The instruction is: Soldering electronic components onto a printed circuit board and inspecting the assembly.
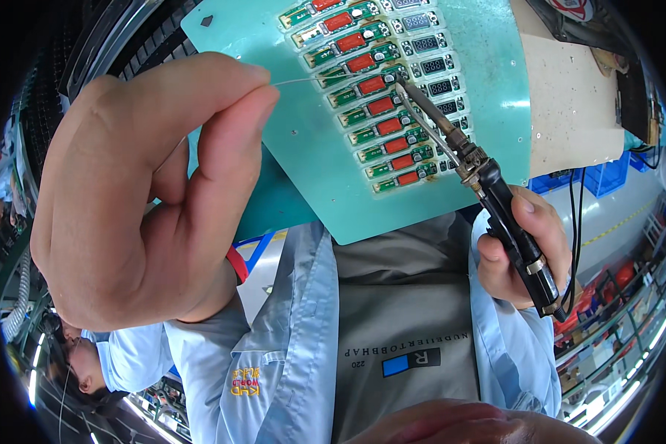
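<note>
My left hand (140,200) is closed, thumb and forefinger pinching a thin silvery solder wire (311,79). The wire runs right across a row of small green circuit boards (372,86) with red-orange blocks, set in a light green plate (488,66). In my right hand (536,237) is a black-handled soldering iron (514,229), fingers wrapped round its grip. A thin metal tube runs along its shaft. The iron's tip reaches the right end of one of the middle boards, close to the wire's end. Dark digit displays (434,65) line the boards' right side.
A beige board (570,103) lies right of the plate, with blue bins (607,174) beyond it. Black cables (576,222) hang beside the iron. Another person in light blue (129,355) is at lower left. Shelves with goods (614,311) stand at lower right.
</note>
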`<state>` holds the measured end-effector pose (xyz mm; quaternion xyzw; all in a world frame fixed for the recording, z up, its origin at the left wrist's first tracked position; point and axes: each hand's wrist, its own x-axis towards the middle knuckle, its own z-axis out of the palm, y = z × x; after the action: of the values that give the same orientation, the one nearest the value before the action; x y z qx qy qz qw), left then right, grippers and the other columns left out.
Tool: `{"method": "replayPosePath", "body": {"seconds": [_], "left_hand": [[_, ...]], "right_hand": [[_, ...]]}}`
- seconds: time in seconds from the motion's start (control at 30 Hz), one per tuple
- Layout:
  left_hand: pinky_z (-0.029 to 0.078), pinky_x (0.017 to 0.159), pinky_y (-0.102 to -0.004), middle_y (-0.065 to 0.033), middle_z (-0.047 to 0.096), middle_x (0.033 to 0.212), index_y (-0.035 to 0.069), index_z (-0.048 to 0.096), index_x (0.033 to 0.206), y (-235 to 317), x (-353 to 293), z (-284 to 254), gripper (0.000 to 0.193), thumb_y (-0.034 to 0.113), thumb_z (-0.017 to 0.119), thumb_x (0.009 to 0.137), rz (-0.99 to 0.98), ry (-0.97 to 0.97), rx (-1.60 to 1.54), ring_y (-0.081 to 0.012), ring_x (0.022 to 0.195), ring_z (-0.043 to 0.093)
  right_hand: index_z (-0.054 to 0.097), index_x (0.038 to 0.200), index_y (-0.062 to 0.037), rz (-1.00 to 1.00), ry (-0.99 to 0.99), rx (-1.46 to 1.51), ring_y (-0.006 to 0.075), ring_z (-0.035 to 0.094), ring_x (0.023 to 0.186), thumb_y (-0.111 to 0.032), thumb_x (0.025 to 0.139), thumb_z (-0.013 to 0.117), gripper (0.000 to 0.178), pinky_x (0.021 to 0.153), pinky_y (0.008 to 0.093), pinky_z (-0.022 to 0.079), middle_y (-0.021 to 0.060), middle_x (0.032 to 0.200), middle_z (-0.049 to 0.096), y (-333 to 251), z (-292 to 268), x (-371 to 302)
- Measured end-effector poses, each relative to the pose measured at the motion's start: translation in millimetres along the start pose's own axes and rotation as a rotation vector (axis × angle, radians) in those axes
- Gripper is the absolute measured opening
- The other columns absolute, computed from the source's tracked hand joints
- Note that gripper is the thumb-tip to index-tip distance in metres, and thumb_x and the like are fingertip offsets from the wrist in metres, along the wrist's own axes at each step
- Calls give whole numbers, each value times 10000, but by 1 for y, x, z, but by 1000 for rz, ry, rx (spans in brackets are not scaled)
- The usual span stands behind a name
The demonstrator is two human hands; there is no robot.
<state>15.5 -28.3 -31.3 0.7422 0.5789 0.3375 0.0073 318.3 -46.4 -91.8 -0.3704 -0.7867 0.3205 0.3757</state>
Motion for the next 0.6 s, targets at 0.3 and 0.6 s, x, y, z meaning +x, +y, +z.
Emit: {"method": "replayPosePath", "body": {"seconds": [0.3,0.6], "left_hand": [[202,490,-186,-51,674,720,-54,746,890,-4,1,0,176,-129,787,736,7,-15,13,-5,497,357],[189,489,-186,-17,639,702,-47,751,902,-8,3,1,187,-122,799,738,6,-42,-15,4,498,355]], "right_hand": [[623,1204,81,14,-7,29,314,745,856,-134,811,897,525,746,352,592,249,976,724,1,0,-3],[618,1222,72,5,16,30,313,744,854,-131,817,891,529,741,346,588,257,982,724,1,3,-2]]}}
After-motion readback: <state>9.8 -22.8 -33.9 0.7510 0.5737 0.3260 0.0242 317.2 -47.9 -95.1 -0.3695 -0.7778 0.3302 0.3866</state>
